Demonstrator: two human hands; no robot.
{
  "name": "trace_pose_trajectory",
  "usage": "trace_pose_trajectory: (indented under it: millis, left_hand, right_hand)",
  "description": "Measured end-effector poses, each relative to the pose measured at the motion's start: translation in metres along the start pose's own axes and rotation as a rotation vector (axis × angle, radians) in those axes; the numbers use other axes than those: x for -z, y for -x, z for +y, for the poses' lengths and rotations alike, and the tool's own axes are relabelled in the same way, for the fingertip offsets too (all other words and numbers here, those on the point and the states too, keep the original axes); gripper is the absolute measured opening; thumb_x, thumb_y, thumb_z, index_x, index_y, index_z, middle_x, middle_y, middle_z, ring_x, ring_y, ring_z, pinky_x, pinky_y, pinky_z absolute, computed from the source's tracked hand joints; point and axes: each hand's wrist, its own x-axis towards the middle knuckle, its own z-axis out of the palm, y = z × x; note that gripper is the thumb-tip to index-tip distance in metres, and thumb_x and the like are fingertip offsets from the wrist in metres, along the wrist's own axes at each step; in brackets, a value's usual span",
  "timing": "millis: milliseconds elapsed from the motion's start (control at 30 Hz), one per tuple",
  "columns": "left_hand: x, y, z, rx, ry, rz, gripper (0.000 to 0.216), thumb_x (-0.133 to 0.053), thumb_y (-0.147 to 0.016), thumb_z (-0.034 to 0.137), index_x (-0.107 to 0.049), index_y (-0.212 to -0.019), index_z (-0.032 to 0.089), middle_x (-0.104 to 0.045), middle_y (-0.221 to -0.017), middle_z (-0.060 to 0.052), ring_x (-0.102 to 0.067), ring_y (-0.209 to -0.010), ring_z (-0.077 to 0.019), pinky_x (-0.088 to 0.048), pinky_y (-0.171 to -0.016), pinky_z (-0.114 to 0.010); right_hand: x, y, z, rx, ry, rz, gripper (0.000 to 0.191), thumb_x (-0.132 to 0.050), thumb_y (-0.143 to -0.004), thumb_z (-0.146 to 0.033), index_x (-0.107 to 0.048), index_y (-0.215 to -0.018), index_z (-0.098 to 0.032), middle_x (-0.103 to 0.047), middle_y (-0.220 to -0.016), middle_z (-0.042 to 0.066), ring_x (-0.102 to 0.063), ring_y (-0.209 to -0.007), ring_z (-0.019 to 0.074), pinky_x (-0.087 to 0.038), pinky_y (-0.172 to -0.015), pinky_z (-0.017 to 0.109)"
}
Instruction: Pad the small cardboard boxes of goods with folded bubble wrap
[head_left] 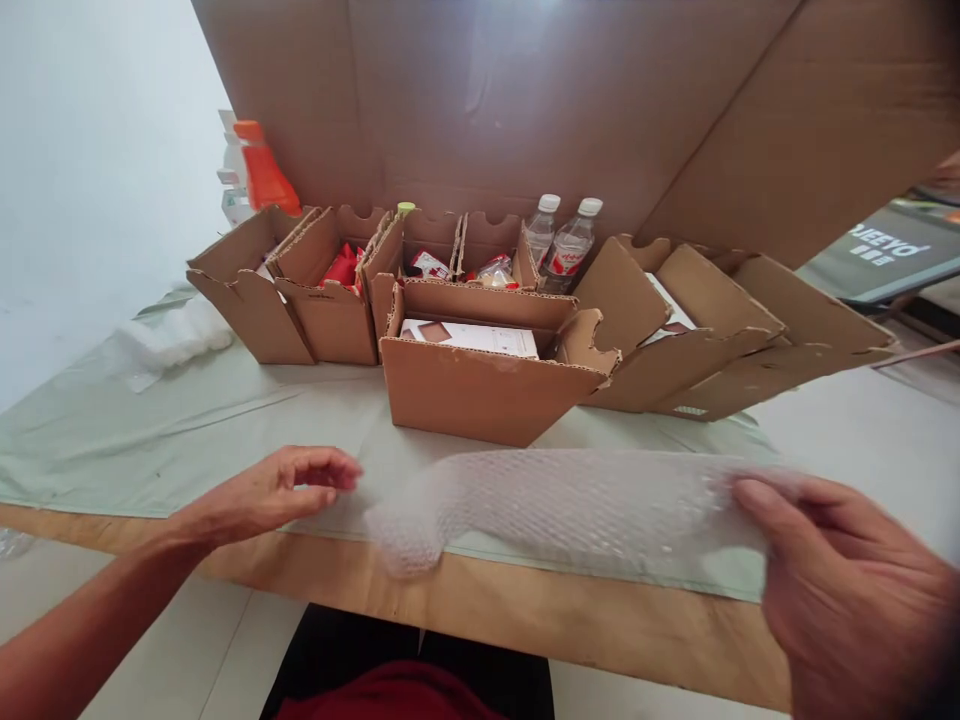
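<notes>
Looking through the head view, I've got a table under a pale green cloth point(150, 440), its bare wooden edge point(585, 630) showing along the front, white floor tiles point(214, 630) below. Behind it all rises a big brown cardboard panel point(487, 100), and here's the crowd: open-topped bins on both sides, with one front cardboard bin point(465, 395) sitting out ahead, ragged corrugated edges and all, something flat and white inside! Two clear bottles point(574, 245) stand behind it, white-capped; an orange bottle point(266, 175) leans in at far left. Now the bubble wrap point(577, 505), a see-through, dimpled strip stretched above the near cloth, its left end curling. My right hand point(840, 560) pinches its right end, thumb on top. My left hand point(289, 490) is bare, fingers loosely curved, thumb slightly apart, just beyond the curl.
</notes>
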Motion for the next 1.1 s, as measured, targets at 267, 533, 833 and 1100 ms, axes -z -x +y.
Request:
trace_pose_trajectory:
  millis: [267,533,833,1100]
  left_hand:
    - [-0.073,-0.056,0.013,-0.069,-0.045,0.261,0.08,-0.061,-0.078,0.048,-0.046,-0.15,0.017,-0.071,-0.109,-0.01,-0.065,-0.089,-0.0234,-0.052,-0.086,-0.041]
    - [-0.084,-0.063,0.01,-0.152,0.047,0.399,0.038,-0.056,-0.079,0.038,-0.073,-0.107,0.019,-0.061,-0.068,0.001,-0.058,-0.064,-0.017,-0.048,-0.062,-0.028]
    - [-0.032,-0.037,-0.018,-0.154,-0.294,0.61,0.058,-0.065,-0.085,0.054,-0.063,-0.138,0.031,-0.069,-0.127,-0.008,-0.072,-0.095,-0.0267,-0.058,-0.067,-0.031]
    - [-0.044,-0.106,0.032,-0.324,0.143,0.582,0.065,-0.064,-0.085,0.047,-0.052,-0.142,0.017,-0.065,-0.138,-0.017,-0.068,-0.118,-0.0317,-0.059,-0.098,-0.048]
  right_hand:
    - [0.008,0.008,0.011,-0.196,0.057,0.079,0.029,-0.09,-0.065,-0.045,-0.08,-0.087,-0.03,-0.077,-0.093,0.001,-0.068,-0.089,0.0227,-0.056,-0.085,0.038]
    - [0.02,0.006,0.033,-0.182,0.239,-0.092,0.036,-0.082,-0.064,-0.055,-0.078,-0.081,-0.024,-0.079,-0.084,0.006,-0.072,-0.077,0.027,-0.059,-0.066,0.038]
    - [-0.021,0.003,0.061,0.22,0.53,-0.37,0.048,-0.062,-0.088,-0.055,-0.07,-0.123,-0.022,-0.071,-0.132,0.013,-0.066,-0.123,0.0337,-0.056,-0.098,0.051]
    - [-0.104,-0.007,0.004,0.218,0.318,-0.554,0.041,-0.06,-0.092,-0.044,-0.063,-0.123,-0.018,-0.073,-0.115,0.014,-0.07,-0.1,0.0296,-0.059,-0.076,0.041]
